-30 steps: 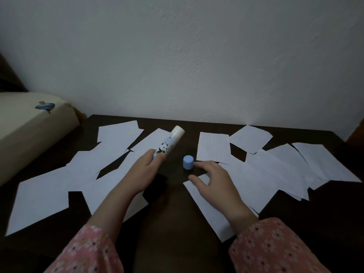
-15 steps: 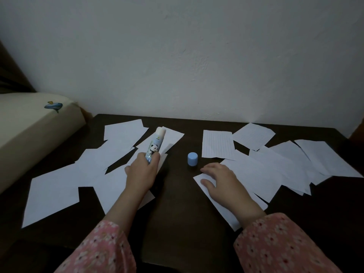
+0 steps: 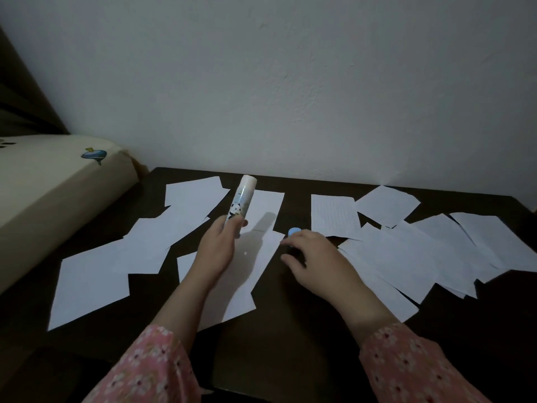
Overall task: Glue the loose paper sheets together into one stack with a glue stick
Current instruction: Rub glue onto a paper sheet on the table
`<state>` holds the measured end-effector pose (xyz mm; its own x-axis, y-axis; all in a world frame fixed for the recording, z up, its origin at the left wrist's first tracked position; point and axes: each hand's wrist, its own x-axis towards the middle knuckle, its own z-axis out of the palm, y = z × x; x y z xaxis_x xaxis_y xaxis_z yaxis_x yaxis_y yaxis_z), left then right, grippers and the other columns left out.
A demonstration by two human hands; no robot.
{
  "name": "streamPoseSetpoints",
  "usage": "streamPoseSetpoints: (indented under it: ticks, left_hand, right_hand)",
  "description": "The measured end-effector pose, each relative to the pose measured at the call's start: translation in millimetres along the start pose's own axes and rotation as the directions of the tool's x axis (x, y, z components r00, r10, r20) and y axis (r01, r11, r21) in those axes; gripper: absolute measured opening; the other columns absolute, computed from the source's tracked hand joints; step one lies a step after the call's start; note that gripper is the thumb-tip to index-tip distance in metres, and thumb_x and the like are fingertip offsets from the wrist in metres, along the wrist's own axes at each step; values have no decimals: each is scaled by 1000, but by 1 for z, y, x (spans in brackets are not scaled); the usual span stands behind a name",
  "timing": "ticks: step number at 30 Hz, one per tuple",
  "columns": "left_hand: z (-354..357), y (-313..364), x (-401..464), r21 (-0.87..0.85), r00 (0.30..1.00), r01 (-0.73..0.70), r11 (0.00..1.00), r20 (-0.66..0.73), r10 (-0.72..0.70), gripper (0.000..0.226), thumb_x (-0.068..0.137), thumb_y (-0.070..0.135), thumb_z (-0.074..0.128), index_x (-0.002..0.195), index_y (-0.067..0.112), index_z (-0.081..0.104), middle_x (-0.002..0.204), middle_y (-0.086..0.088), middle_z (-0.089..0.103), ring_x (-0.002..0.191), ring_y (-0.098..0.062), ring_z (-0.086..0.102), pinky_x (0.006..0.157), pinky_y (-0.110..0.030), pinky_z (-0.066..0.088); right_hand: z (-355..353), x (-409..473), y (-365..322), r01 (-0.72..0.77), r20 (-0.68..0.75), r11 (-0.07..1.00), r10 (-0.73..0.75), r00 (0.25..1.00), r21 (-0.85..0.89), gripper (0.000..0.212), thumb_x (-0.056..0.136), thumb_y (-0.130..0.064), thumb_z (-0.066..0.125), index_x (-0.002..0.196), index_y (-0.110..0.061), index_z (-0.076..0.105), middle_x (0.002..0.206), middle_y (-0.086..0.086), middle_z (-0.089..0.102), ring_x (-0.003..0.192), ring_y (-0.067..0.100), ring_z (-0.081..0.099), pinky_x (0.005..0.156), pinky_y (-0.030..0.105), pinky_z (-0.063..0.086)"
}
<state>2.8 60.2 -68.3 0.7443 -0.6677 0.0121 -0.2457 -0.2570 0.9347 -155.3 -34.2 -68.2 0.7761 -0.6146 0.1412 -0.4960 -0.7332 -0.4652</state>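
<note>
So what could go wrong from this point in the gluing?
1. The left hand holds the uncapped glue stick tip-up over loose sheets; a slip could smear glue on the wrong paper or the dark table.
2. The right hand hovers right at the small blue cap; a nudge might roll it away.
3. The sheets lie scattered and overlapping, so a stack could end up misaligned.

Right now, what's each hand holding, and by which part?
Left hand grips the glue stick by its lower end. Right hand holds nothing; it hovers by the blue cap.
</note>
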Motion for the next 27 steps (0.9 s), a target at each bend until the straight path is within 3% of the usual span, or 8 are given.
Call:
streamPoseSetpoints:
  ticks: [5,7,9,12,15,17,21,27]
  left_hand:
    - [-35,-4,1,10,991,105,994,88,-105,27,98,38,41,97,20,61,97,0,64,96,-18,58,94,-42,42]
    - [-41,-7,-3,35,991,110,993,75,-113,28,97,38,44,93,19,64,94,2,63,93,-15,57,90,-39,44]
    - [-43,-10,-9,53,993,100,994,62,-104,24,90,41,58,97,18,61,92,7,57,90,-9,52,75,-29,44]
    - [-45,-17,-14,92,992,86,992,80,-94,45,73,37,78,109,21,56,99,8,57,90,-7,52,67,-21,43]
    - [-44,-25,-15,144,991,95,985,80,-107,57,69,28,84,115,22,51,101,13,59,89,-3,51,67,-19,40]
    - [-41,-29,-14,179,992,95,979,70,-109,53,69,23,84,111,24,52,102,14,58,88,-3,51,67,-18,40]
    - [-39,-30,-10,227,996,74,971,28,-82,47,75,15,79,112,22,51,97,18,52,100,-7,46,84,-26,39]
    - [-43,-33,-1,293,998,66,954,-26,-62,54,76,14,79,122,18,51,111,9,53,103,-11,44,89,-31,43]
  right_hand:
    - [26,10,-20,60,132,996,-52,990,-62,46,96,-33,53,141,-29,45,149,-7,39,136,15,37,110,37,33]
    - [33,7,-18,63,144,993,-48,988,-97,48,97,-36,51,143,-29,41,150,-7,37,139,15,32,113,39,27]
    - [37,3,-15,61,116,993,-50,992,-100,47,97,-38,49,142,-28,43,148,-6,39,137,12,34,113,37,27]
    - [40,-1,-15,56,61,995,-51,997,-82,43,97,-39,49,138,-26,49,142,-6,44,130,10,39,110,34,32]
    - [41,-2,-16,52,49,996,-49,998,-77,42,96,-40,49,136,-26,50,139,-7,46,125,10,43,106,30,35]
    - [40,-3,-16,49,49,996,-45,998,-74,42,96,-40,49,136,-27,51,137,-8,46,122,10,45,103,29,37]
    - [38,-5,-15,43,37,995,-39,999,-95,42,95,-44,51,133,-27,53,131,-8,50,116,11,48,102,29,39]
    - [32,-4,-12,22,58,989,-14,998,-148,47,88,-55,56,130,-34,56,119,-8,59,106,10,54,94,30,49]
